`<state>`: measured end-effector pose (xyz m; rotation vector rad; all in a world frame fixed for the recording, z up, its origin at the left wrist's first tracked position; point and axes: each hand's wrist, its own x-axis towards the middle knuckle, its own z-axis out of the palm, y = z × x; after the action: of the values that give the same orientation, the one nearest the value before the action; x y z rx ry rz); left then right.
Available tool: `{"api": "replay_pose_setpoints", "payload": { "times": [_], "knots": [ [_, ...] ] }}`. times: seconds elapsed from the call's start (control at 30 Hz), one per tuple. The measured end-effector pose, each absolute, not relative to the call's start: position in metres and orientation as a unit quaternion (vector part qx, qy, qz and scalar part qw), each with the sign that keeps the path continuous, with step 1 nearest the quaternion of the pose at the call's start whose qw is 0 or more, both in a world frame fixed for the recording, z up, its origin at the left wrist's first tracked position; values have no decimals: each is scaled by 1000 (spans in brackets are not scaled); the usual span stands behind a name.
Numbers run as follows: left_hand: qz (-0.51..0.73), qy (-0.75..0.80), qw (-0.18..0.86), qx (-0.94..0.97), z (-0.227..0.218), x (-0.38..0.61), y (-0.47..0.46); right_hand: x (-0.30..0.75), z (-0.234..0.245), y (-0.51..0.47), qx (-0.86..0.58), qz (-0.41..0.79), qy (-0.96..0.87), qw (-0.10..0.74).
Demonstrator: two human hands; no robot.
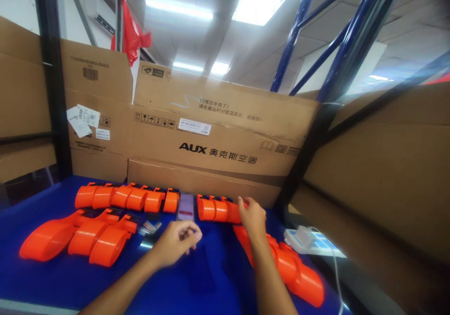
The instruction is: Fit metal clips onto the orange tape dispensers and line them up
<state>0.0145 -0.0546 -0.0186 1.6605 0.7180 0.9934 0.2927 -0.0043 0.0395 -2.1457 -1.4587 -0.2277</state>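
My left hand (181, 241) is raised over the blue table, its fingers loosely curled towards the thumb, with nothing visible in them. At the back row my right hand (252, 216) closes on an orange plastic loop (233, 213), the rightmost in that row; its fingertips are partly hidden. More orange loops with dark end pieces (207, 209) stand beside it. A phone (186, 206) leans between the two groups of the back row. Small clear strips (150, 228) lie left of my left hand.
Further orange loops stand in the left back row (137, 198) and left front group (108, 247). Others line the right side (305, 282), partly behind my right forearm. A power strip (316, 241) with a white cable sits at right. Cardboard walls (218, 137) and dark posts (309, 132) enclose the blue table (168, 291).
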Motion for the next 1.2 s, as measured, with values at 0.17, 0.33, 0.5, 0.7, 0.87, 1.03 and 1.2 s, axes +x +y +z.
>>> {"api": "replay_pose_setpoints", "payload": {
  "times": [0.17, 0.33, 0.5, 0.7, 0.87, 1.03, 1.2],
  "knots": [
    [415, 304, 511, 688, -20, 16, -54, 323, 58, -7, -819, -69, -530, 211],
    [412, 305, 510, 691, -21, 17, -54, 345, 62, -9, -842, -7, -518, 148],
    [406, 311, 508, 693, -21, 16, -53, 345, 58, -12, -841, 9, -521, 146],
    [405, 313, 516, 686, -21, 16, -53, 338, 66, -18, -852, -33, -493, 174],
    [413, 309, 519, 682, -18, 16, -54, 327, 89, -32, -835, -111, -485, 234],
    [439, 309, 527, 659, -19, 15, -50, 294, 112, -57, -759, -180, -520, 347],
    [505, 308, 559, 581, -21, 12, -43, 254, 109, -76, -573, -79, -663, 476]
  ]
}}
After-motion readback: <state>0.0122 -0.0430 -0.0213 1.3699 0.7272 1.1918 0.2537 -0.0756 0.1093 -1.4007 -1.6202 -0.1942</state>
